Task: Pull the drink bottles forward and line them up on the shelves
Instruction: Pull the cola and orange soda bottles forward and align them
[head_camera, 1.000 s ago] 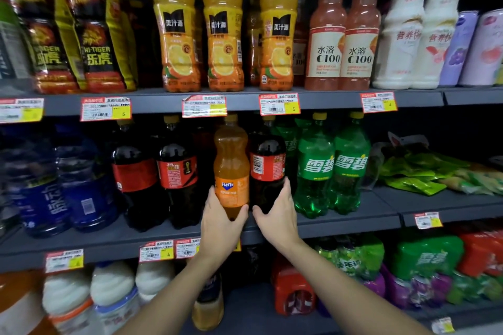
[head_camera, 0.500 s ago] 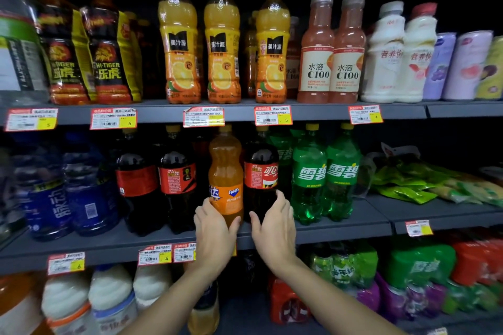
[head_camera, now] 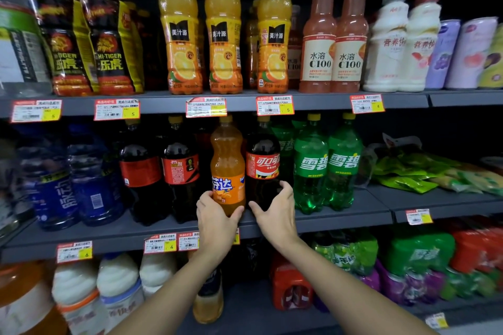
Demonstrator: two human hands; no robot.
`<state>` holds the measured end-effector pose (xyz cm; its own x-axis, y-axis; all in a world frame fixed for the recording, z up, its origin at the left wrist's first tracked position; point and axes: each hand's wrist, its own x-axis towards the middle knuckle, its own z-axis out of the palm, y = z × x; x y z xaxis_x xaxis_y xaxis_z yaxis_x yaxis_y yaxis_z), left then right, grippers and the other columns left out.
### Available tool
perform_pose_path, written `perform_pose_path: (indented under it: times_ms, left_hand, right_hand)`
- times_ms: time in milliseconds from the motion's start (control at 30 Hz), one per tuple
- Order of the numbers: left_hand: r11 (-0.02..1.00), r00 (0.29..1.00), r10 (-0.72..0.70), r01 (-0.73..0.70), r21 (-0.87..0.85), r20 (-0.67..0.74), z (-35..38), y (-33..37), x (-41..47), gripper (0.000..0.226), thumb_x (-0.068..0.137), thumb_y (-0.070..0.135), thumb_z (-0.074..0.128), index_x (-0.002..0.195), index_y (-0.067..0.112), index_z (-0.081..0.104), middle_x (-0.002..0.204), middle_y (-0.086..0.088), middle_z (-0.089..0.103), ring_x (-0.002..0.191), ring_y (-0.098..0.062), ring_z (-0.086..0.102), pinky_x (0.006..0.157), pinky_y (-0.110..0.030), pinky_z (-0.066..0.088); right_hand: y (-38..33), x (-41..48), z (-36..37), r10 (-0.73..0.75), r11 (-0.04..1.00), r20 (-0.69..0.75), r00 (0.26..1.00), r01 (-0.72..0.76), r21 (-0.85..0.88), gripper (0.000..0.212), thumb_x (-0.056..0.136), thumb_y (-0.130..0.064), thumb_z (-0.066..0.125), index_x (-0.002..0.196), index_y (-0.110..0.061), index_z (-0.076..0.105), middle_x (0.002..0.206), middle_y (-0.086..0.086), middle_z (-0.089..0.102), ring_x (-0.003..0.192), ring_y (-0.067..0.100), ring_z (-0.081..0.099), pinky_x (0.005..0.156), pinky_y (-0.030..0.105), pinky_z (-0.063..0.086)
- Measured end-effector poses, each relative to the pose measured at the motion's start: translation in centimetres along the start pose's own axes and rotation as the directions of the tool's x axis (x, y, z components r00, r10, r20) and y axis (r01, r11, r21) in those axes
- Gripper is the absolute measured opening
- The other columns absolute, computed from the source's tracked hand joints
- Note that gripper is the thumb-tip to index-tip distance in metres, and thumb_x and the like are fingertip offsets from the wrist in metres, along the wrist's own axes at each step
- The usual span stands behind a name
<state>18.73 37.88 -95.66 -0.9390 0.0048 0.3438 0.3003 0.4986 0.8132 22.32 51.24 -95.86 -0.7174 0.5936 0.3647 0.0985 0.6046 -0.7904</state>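
Observation:
An orange Fanta bottle [head_camera: 227, 160] and a dark cola bottle [head_camera: 262, 158] with a red label stand side by side at the front of the middle shelf [head_camera: 340, 219]. My left hand [head_camera: 216, 221] grips the base of the Fanta bottle, thumb on its right side. My right hand [head_camera: 275, 212] curls round the base of the cola bottle, fingertips on its right side. Two more cola bottles [head_camera: 160, 168] stand to the left and two green Sprite bottles [head_camera: 328, 163] to the right.
Blue water bottles [head_camera: 73, 182] fill the shelf's left end, green snack packets [head_camera: 424, 174] its right. The upper shelf holds energy drinks, orange juice bottles [head_camera: 223, 32], pink C100 bottles and white milk drinks. Below are white bottles and shrink-wrapped packs [head_camera: 419, 255].
Both bottles have turned, so their front labels now face out. My hands have shifted slightly round the bottle bases. The view has tilted up a little.

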Motion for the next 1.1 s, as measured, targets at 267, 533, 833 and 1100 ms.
perform_pose_path:
  times_ms: [267, 533, 833, 1100]
  left_hand:
    - [0.986, 0.986, 0.111, -0.125, 0.112, 0.124, -0.5, -1.4, 0.8, 0.09, 0.077, 0.03, 0.083, 0.146, 0.013, 0.027, 0.138, -0.009, 0.047, 0.126, -0.026, 0.049, 0.102, -0.037, 0.045]
    - [0.99, 0.997, 0.012, -0.023, 0.137, 0.079, 0.5, -0.6, 0.9, 0.1, 0.075, 0.035, 0.086, 0.148, 0.01, 0.022, 0.134, -0.013, 0.038, 0.121, -0.035, 0.051, 0.096, -0.043, 0.049]
    - [0.943, 0.973, 0.145, -0.19, 0.272, 0.178, -0.9, -1.6, 2.7, 0.108, 0.074, 0.042, 0.085, 0.15, 0.017, 0.013, 0.129, -0.009, 0.059, 0.114, -0.029, 0.062, 0.093, -0.042, 0.053]
    - [0.939, 0.966, 0.197, -0.235, 0.252, 0.165, -1.2, -2.5, 2.8, 0.105, 0.073, 0.046, 0.084, 0.15, 0.021, 0.017, 0.133, -0.005, 0.057, 0.115, -0.025, 0.061, 0.093, -0.038, 0.051]
  right_hand:
    - [-0.1, 1.2, -0.8, -0.007, 0.999, 0.187, 0.982, 0.014, -0.032, 0.095, 0.085, -0.03, 0.072, 0.157, -0.011, 0.013, 0.153, 0.011, 0.041, 0.137, 0.031, 0.045, 0.111, 0.04, 0.04]
    - [0.6, 1.3, -0.8, -0.042, 0.996, 0.145, 0.988, 0.053, -0.073, 0.102, 0.081, -0.04, 0.083, 0.155, -0.008, 0.021, 0.151, 0.011, 0.04, 0.141, 0.027, 0.038, 0.116, 0.04, 0.035]
    - [1.2, 2.8, -2.7, -0.089, 0.984, 0.375, 0.923, 0.14, -0.109, 0.116, 0.073, -0.035, 0.09, 0.156, -0.015, 0.011, 0.153, 0.009, 0.043, 0.139, 0.029, 0.044, 0.114, 0.043, 0.039]
    - [2.5, 3.0, -2.5, -0.14, 0.983, 0.345, 0.928, 0.172, -0.063, 0.103, 0.076, -0.035, 0.088, 0.152, -0.018, 0.022, 0.15, 0.007, 0.048, 0.137, 0.026, 0.047, 0.112, 0.042, 0.041]
